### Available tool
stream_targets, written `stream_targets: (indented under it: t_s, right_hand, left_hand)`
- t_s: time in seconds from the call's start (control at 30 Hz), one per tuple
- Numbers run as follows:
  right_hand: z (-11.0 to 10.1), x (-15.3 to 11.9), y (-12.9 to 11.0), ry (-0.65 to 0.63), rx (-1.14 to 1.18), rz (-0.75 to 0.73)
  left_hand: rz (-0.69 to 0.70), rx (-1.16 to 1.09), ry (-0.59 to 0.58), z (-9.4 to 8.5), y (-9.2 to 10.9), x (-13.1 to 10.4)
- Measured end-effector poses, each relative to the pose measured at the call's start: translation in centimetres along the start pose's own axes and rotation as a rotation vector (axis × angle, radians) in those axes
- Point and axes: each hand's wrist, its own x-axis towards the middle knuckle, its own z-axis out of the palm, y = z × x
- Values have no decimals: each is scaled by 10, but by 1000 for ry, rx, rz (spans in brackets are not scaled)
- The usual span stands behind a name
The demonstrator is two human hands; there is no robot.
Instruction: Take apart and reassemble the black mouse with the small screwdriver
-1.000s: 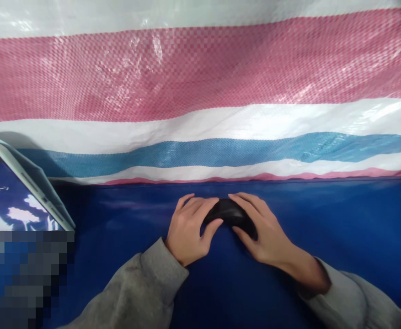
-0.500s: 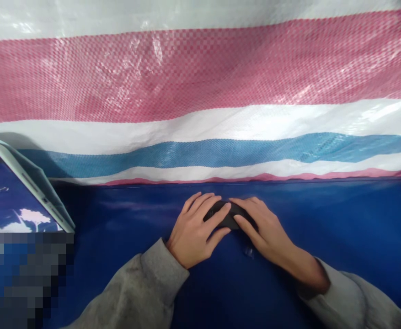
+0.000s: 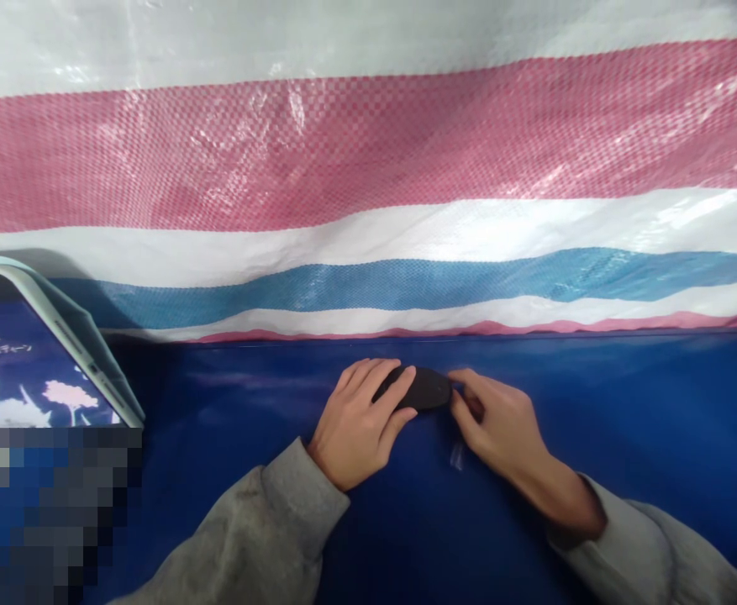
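Note:
A dark, rounded object like a computer mouse (image 3: pixel 429 390) lies on the blue surface (image 3: pixel 242 420). My left hand (image 3: pixel 368 416) grips its left part, fingers over the top and thumb along the near side. At its right end is my right hand (image 3: pixel 497 424), thumb and index finger brought together in a pinch. Whatever sits between those fingertips, if anything, is too small to make out. Just below them a small, clear, shiny piece (image 3: pixel 456 456) rests on the surface.
At the left edge stands a tablet (image 3: pixel 34 361) in a pale case, its screen lit with flower shapes. A blurred, pixelated patch covers the lower left corner. Behind the blue surface hangs a striped red, white and blue sheet (image 3: pixel 368 286).
My right hand has slid right from the dark object's top to its right end, its fingers drawn together. More of the object shows. The view has shifted slightly.

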Motion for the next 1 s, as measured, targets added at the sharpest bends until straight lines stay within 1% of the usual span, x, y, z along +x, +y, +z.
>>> stream_targets:
  t_s: [0.1, 0.2, 0.3, 0.37, 0.43, 0.53, 0.63, 0.77, 0.87, 0.9, 0.97, 1.0]
  right_hand:
    - [-3, 1, -1, 26, 80, -42]
    - [-8, 1, -2, 54, 169, -131]
    - [-9, 0, -2, 40, 170, -211]
    - [-7, 0, -1, 31, 147, -217]
    - [-5, -1, 0, 24, 126, -187]
    - [-1, 0, 2, -24, 106, -153]
    - [0, 1, 1, -79, 101, -168]
    - [-5, 6, 3, -152, 109, -202]
    - [-12, 13, 13, -220, 83, -299]
    - [-15, 16, 18, -245, 63, -355]
    - [-21, 22, 28, -255, 30, -502]
    - [-25, 24, 33, -265, 20, -553]
  left_hand:
    - [13, 0, 11, 0, 0, 0]
    - [17, -6, 35, 1, -1, -1]
    - [19, -3, 45, 3, -2, -2]
    - [19, 5, 44, 3, -2, -2]
    - [13, 14, 43, 2, -1, -1]
    - [-6, 20, 45, 0, 0, 0]
    - [-19, 16, 63, -1, 1, 0]
    - [-16, 10, 79, -1, 1, -1]
    - [-3, 13, 81, -1, 0, -2]
    - [0, 12, 83, -1, 0, -2]
    - [2, 1, 86, -1, 0, -2]
    - [-10, -7, 89, -2, 0, -2]
